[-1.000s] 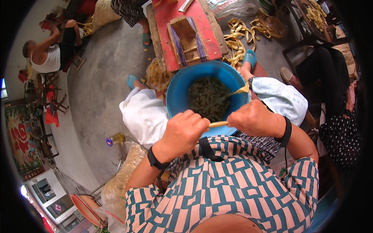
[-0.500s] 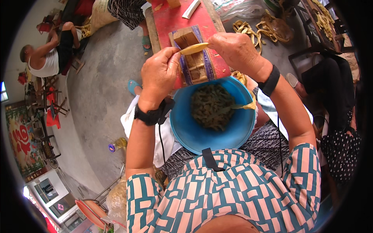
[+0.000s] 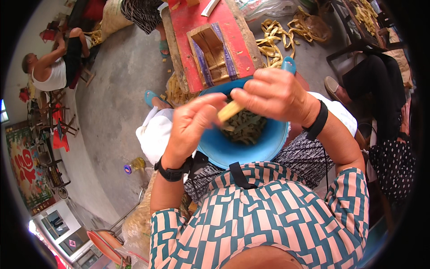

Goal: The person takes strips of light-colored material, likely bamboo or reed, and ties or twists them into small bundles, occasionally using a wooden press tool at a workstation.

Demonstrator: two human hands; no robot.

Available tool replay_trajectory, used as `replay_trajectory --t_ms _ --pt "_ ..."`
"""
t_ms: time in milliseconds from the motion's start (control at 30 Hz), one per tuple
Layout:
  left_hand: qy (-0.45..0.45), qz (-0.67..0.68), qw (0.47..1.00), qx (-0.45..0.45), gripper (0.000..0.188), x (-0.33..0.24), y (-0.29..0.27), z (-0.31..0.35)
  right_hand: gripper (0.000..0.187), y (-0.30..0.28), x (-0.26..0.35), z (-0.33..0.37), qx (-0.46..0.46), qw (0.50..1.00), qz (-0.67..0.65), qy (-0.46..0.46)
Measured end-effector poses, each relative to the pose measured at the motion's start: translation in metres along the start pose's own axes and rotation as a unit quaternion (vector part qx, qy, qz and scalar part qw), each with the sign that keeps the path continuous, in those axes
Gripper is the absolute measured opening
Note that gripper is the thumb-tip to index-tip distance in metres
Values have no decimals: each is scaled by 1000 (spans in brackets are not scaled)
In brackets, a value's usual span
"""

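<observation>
My right hand is closed round a short yellow, folded strip. The strip slants down to the left over the mouth of the blue bucket. Closed at the strip's lower left end is my left hand; its fingers are blurred, so the exact grip is hard to see. Pale greenish-brown pieces lie inside the bucket, partly hidden by my hands. Just beyond stands a wooden frame with purple-blue edging and a crossbar, resting on the red-topped bench.
Long yellow strips lie on the floor right of the bench. A person in a white top sits far left; another in black trousers sits at right. A jar with a purple-blue lid lies at lower left.
Both hands have come back from above the wooden frame to above the bucket, with the yellow strip between them. The bench and frame now show more fully.
</observation>
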State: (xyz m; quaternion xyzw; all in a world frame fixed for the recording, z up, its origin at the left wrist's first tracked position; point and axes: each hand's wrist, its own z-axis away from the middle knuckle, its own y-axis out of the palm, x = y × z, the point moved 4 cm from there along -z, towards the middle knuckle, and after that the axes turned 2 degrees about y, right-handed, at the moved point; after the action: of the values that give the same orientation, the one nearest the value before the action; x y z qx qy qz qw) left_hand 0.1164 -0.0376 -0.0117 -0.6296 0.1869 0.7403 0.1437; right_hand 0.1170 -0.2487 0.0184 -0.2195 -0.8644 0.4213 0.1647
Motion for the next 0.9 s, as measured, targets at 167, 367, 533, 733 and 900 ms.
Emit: replay_trajectory --t_ms 167,367,533,733,900 --pt "-101 69 986 114 24 10 25 24 33 -6 21 5 4 999 15 -45" --pt "19 248 962 113 16 -12 20 54 27 -4 1 29 -59 986 -52 145" --pt "164 250 941 158 13 -37 19 52 20 23 55 35 113 836 -477 245" --pt "361 -452 813 65 22 -45 49 56 30 3 63 31 171 708 -610 312" --pt "405 -559 723 2 16 -43 67 60 34 7 65 37 159 591 -689 389"
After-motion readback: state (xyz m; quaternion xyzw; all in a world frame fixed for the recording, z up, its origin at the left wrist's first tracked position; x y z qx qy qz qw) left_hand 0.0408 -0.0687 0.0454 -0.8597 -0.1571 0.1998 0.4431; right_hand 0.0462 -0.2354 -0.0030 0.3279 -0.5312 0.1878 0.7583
